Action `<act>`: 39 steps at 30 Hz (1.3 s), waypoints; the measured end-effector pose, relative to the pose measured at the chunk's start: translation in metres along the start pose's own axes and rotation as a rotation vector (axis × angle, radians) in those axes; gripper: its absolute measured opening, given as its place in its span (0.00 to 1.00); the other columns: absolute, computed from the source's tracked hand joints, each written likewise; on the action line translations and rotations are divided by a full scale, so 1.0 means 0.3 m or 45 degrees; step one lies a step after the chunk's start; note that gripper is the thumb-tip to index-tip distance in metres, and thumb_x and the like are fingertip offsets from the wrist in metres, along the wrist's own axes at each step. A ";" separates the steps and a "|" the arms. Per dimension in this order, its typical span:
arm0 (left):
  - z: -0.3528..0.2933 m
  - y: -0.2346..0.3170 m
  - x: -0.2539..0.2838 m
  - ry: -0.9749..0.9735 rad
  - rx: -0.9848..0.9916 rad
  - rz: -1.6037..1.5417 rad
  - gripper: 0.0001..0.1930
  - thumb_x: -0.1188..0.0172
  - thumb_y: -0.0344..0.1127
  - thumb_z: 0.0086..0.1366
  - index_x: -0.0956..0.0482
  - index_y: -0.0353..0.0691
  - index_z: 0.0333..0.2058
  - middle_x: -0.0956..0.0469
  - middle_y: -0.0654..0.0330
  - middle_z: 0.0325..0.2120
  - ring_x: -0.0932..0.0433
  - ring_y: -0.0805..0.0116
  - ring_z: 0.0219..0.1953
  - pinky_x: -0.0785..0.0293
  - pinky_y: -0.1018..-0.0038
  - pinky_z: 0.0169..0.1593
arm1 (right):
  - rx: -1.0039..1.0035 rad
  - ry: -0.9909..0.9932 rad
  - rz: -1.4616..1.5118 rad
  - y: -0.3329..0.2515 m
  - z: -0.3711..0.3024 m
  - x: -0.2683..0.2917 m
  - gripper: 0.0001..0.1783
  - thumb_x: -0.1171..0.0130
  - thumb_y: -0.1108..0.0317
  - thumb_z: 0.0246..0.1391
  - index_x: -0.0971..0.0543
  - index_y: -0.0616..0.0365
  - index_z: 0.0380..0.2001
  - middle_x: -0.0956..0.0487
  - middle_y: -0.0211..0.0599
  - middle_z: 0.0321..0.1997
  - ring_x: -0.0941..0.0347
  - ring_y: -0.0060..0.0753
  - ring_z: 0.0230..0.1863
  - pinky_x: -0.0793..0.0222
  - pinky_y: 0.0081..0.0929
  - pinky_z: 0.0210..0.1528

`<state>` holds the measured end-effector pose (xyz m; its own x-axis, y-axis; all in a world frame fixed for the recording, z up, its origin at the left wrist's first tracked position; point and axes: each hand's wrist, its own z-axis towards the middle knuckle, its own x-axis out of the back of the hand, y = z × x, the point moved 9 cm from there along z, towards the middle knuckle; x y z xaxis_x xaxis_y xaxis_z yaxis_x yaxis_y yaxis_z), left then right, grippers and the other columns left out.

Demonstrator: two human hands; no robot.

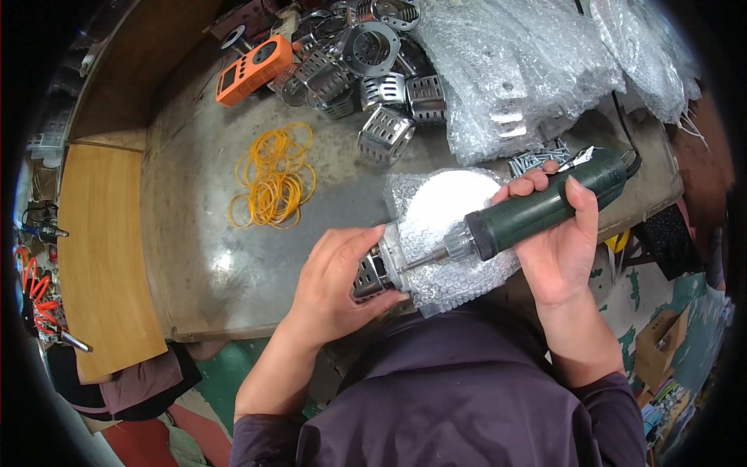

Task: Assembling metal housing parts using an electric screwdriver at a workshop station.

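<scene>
My right hand (562, 241) is wrapped round a dark green corded electric screwdriver (545, 204). Its bit points left and reaches the flange of a slotted metal cage (370, 274); whether the tip sits in a screw is too small to tell. My left hand (333, 276) grips that cage between thumb and fingers, near the front edge of the table. Under the tool lies a bubble-wrap sheet (467, 284) with a bright white round piece (447, 194) on it. Just beyond the screwdriver is a small pile of screws (537, 158).
More slotted metal cages (387, 134) are heaped at the back of the metal table (194, 179). Beside them stands an orange meter-like device (254, 68). Yellow rubber bands (274, 187) lie at middle left. Bubble-wrapped parts (521, 70) fill the back right. A wooden board (109, 249) borders the left side.
</scene>
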<state>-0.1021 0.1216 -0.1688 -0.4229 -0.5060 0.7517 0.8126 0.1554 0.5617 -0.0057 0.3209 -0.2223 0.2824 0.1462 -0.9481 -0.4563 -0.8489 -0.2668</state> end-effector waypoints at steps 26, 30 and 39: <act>-0.009 0.004 -0.008 0.026 -0.008 -0.008 0.42 0.23 0.29 0.38 0.35 0.32 0.54 0.31 0.46 0.46 0.27 0.49 0.45 0.25 0.63 0.47 | 0.062 0.068 -0.063 0.026 -0.025 0.000 0.12 0.42 0.62 0.57 0.28 0.53 0.43 0.24 0.35 0.37 0.27 0.35 0.44 0.36 0.41 0.62; -0.015 -0.002 -0.004 0.073 -0.022 -0.013 0.41 0.23 0.29 0.37 0.34 0.32 0.51 0.29 0.45 0.45 0.26 0.49 0.44 0.25 0.63 0.47 | 0.041 0.110 -0.111 0.020 -0.008 0.004 0.12 0.43 0.63 0.58 0.28 0.53 0.43 0.24 0.35 0.37 0.27 0.35 0.44 0.36 0.41 0.63; -0.010 -0.007 -0.008 0.077 -0.061 -0.027 0.40 0.22 0.31 0.36 0.33 0.33 0.50 0.27 0.45 0.47 0.24 0.48 0.46 0.25 0.61 0.48 | 0.115 0.102 -0.066 0.001 0.026 0.007 0.12 0.42 0.64 0.56 0.27 0.55 0.42 0.23 0.37 0.37 0.26 0.37 0.43 0.35 0.43 0.62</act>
<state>-0.1017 0.1197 -0.1728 -0.4165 -0.5590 0.7170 0.8225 0.1044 0.5592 -0.0119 0.3248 -0.2257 0.3723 0.1446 -0.9168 -0.5126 -0.7914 -0.3330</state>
